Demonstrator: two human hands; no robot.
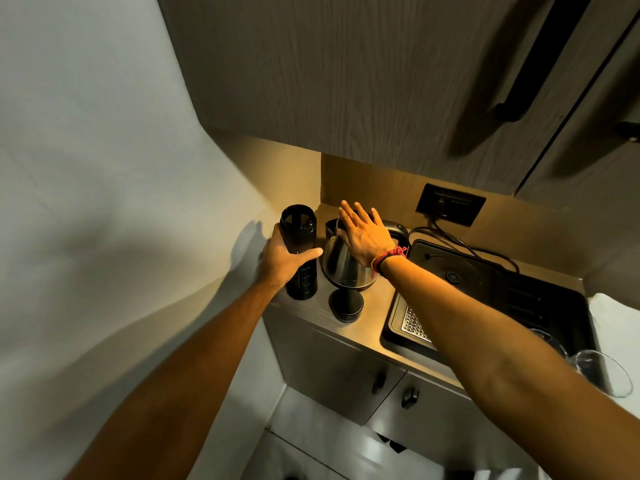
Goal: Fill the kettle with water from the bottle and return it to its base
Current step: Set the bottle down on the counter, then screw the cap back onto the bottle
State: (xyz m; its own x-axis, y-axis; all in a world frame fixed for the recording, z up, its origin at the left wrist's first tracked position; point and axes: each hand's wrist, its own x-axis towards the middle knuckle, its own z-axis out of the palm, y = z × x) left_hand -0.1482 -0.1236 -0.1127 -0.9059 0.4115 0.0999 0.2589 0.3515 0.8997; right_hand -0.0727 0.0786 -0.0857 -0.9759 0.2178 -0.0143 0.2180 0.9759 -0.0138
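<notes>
Your left hand (284,258) was wrapped round the dark bottle (299,252), thumb across its front, and the bottle stood upright on the worktop (377,306) just left of the kettle (341,261), mouth uncapped. Its cap (346,305), by the look of it, lay on the worktop just in front of the kettle. Your right hand (363,237) was spread flat w/ fingers splayed over the kettle's top, gripping nothing; whether the palm actually touched the lid I couldn't tell, and the hand hid the lid's state. The kettle sat at the back of the worktop, w/ the sink (485,289) to its right; its base wasn't clearly visible under it, so seated or not, can't say. My read: you were at the lid-opening step, nothing poured yet. To do it well: get the lid fully back first, steady the kettle by its handle, not the body, then tip the bottle slowly, mouth close over the opening, approx. centred. Keep spill away from the cord (460,244) behind the kettle to the right.
</notes>
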